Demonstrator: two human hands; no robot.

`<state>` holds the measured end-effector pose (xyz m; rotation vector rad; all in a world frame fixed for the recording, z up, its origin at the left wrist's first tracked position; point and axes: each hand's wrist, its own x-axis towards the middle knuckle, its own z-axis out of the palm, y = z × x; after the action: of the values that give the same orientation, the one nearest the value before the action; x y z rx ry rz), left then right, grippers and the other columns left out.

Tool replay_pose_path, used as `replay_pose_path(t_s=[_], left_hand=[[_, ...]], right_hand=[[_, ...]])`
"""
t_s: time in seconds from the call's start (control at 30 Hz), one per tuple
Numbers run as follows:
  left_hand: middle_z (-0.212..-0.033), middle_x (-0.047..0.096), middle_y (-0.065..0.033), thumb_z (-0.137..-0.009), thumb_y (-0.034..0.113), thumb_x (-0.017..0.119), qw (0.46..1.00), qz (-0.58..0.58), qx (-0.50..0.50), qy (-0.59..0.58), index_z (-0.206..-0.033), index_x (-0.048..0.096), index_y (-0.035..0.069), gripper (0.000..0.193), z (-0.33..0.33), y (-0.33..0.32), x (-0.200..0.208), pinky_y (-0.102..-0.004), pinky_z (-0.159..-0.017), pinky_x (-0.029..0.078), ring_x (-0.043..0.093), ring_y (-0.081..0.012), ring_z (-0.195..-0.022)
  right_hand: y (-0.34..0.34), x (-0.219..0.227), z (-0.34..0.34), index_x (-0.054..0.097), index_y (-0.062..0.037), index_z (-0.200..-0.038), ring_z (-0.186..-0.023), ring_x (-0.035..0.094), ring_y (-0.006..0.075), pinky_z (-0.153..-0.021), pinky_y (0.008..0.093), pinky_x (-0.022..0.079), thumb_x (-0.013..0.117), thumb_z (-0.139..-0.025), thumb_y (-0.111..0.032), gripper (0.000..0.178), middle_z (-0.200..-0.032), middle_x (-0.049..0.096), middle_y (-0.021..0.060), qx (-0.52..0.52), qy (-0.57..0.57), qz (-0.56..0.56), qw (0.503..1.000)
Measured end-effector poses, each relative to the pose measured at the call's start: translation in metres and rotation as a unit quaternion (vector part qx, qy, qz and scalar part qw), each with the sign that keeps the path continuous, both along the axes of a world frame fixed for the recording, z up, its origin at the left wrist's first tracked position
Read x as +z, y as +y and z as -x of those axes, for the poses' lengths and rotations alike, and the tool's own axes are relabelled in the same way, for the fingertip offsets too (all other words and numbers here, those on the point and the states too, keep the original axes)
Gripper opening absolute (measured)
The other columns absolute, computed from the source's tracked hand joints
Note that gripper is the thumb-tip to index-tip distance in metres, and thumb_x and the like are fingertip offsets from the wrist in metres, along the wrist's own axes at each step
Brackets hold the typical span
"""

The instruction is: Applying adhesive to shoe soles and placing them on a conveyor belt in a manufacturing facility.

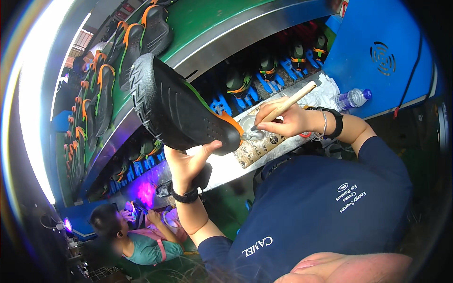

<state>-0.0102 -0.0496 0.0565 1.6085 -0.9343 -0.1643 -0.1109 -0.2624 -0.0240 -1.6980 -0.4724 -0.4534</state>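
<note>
A black shoe sole [181,106] with orange and green edging is tilted up in front of me, treaded end toward the upper left. My left hand [186,162] grips it from below, the thumb pressed on its side near the orange-edged end. Closed around the wooden handle of a brush [298,96] is my right hand [285,118]. The brush's bristle end meets or nearly meets the orange edge of the sole; I cannot tell if they touch. Behind the bristles is a greyish, bowl-like container [250,121], partly hidden, by a piece of printed brown cardboard [257,153].
More soles [137,45] lie on the green conveyor [207,19] at upper left. Shoes [239,81] on blue holders line a lower shelf. A plastic bottle [351,100] and white cloth [321,92] sit near a blue machine housing [377,47]. A co-worker [146,238] sits at lower left.
</note>
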Motion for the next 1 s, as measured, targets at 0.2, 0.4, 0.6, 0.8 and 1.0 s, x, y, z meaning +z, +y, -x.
replay_pose_path(t_s=[0.2, 0.4, 0.6, 0.8, 1.0], left_hand=[[-0.078, 0.063, -0.0068, -0.056, -0.001, 0.073, 1.0, -0.007, 0.004, -0.001, -0.083, 0.06, -0.002, 0.03, 0.005, -0.006, 0.002, -0.0256, -0.068, 0.046, 0.059, -0.0135, -0.071], [-0.081, 0.062, -0.0075, -0.056, 0.001, 0.075, 1.0, -0.006, -0.009, -0.018, -0.087, 0.059, -0.002, 0.036, -0.003, -0.004, -0.005, -0.0259, -0.068, 0.046, 0.059, -0.0137, -0.074], [-0.097, 0.056, -0.0112, -0.057, 0.005, 0.076, 0.994, -0.012, -0.031, 0.107, -0.105, 0.047, -0.003, 0.057, -0.008, -0.003, -0.014, -0.0318, -0.08, 0.043, 0.055, -0.0198, -0.09], [-0.099, 0.054, -0.0129, -0.059, -0.001, 0.072, 0.984, 0.061, -0.063, 0.152, -0.111, 0.039, -0.001, 0.061, -0.015, -0.008, -0.02, -0.0319, -0.075, 0.048, 0.056, -0.0214, -0.088], [-0.099, 0.054, -0.0126, -0.061, -0.001, 0.071, 0.983, 0.047, -0.063, 0.164, -0.111, 0.039, 0.0, 0.06, -0.017, -0.005, -0.022, -0.031, -0.075, 0.049, 0.056, -0.021, -0.089]], right_hand=[[0.006, 0.005, 0.008, 0.058, 0.0022, -0.077, -0.055, 0.052, 0.0073, -0.046, 0.0189, 0.039, 0.058, -0.076, -0.004, 0.007, -0.071, 0.059, 0.0072, 0.003, 0.019, -0.032, 0.999], [0.0, 0.001, 0.009, 0.059, 0.0006, -0.077, -0.055, 0.051, 0.0067, -0.046, 0.0195, 0.038, 0.059, -0.075, -0.006, 0.007, -0.068, 0.058, 0.0056, -0.021, 0.045, -0.046, 0.998], [-0.014, 0.001, 0.0, 0.058, 0.0019, -0.077, -0.055, 0.05, 0.0109, -0.049, 0.0223, 0.039, 0.058, -0.074, -0.001, 0.004, -0.071, 0.057, 0.0087, -0.041, 0.043, -0.017, 0.998], [-0.013, 0.001, -0.013, 0.06, 0.0009, -0.078, -0.057, 0.053, 0.0082, -0.047, 0.0199, 0.039, 0.059, -0.074, -0.004, 0.006, -0.074, 0.059, 0.0078, -0.086, -0.082, -0.004, 0.993], [-0.009, 0.001, -0.01, 0.06, 0.001, -0.077, -0.058, 0.053, 0.0105, -0.049, 0.0208, 0.041, 0.06, -0.072, -0.002, 0.006, -0.073, 0.059, 0.0078, -0.032, -0.034, 0.005, 0.999]])
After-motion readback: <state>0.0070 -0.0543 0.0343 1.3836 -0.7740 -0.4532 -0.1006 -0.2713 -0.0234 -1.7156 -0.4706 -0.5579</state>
